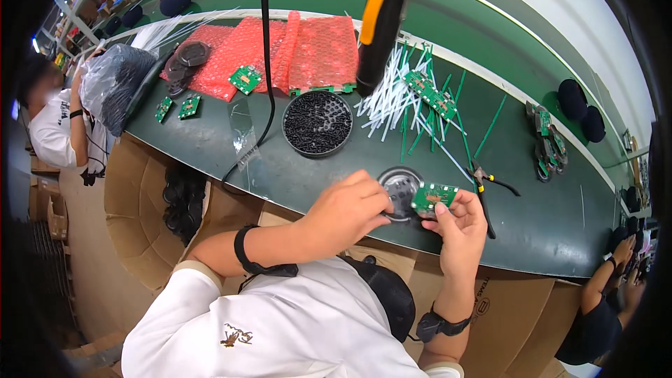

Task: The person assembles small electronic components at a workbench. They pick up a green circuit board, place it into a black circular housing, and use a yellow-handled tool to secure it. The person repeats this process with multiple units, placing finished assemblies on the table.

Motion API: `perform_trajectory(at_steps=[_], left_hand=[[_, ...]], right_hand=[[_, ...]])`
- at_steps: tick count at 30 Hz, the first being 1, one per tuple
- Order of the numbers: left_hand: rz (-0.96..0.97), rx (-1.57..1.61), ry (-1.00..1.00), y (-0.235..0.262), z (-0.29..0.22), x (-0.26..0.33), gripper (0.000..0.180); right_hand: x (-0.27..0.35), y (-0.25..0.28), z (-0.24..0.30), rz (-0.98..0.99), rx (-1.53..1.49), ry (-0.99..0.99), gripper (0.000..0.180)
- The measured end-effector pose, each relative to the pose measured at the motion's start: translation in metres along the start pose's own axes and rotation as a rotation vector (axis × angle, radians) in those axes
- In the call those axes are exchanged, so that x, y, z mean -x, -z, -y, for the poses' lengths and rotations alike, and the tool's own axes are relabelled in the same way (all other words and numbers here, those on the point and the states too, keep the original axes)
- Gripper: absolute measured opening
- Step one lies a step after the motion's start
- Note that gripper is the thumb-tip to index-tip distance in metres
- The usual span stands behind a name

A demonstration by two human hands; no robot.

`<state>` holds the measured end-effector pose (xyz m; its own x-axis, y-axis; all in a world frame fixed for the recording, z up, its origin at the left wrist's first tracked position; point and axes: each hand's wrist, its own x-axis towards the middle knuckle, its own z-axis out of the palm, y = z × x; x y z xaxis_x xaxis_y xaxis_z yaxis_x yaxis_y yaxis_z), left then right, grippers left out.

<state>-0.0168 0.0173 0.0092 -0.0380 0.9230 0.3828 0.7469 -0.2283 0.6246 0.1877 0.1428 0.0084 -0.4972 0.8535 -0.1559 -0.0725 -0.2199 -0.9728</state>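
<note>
Head camera, looking down at a green assembly belt: the left hand is closed around a round grey speaker-like disc, while the right hand pinches a small green rectangular circuit board at its edge, the board touching the disc's right rim — the two parts held together just above the near edge of the belt. By the look of it, this unit is mid-assembly: board and disc are brought together, but whether they are fastened cannot be told. Beyond the left hand sits a round black tin of small black screws; beyond the right hand lies a scatter of white and green cable ties with more green boards among them. Just right of the right hand rest black-handled side cutters. An orange-and-black powered screwdriver hangs untouched above the tin — nothing shows it in use. Further boards lie far beyond the left hand on red bubble wrap, suggesting plenty of pieces left to do.
</note>
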Motion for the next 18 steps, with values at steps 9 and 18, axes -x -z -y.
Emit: perform_trajectory(at_steps=[9,18], left_hand=[[-0.072,0.232,0.135,-0.005,-0.016,-0.011,0.057],[-0.010,0.206,0.155,0.012,0.004,-0.003,0.066]], right_hand=[[0.014,-0.025,-0.001,0.262,0.121,0.230,0.019],[0.002,-0.015,-0.014,0.138,0.046,0.236,0.026]])
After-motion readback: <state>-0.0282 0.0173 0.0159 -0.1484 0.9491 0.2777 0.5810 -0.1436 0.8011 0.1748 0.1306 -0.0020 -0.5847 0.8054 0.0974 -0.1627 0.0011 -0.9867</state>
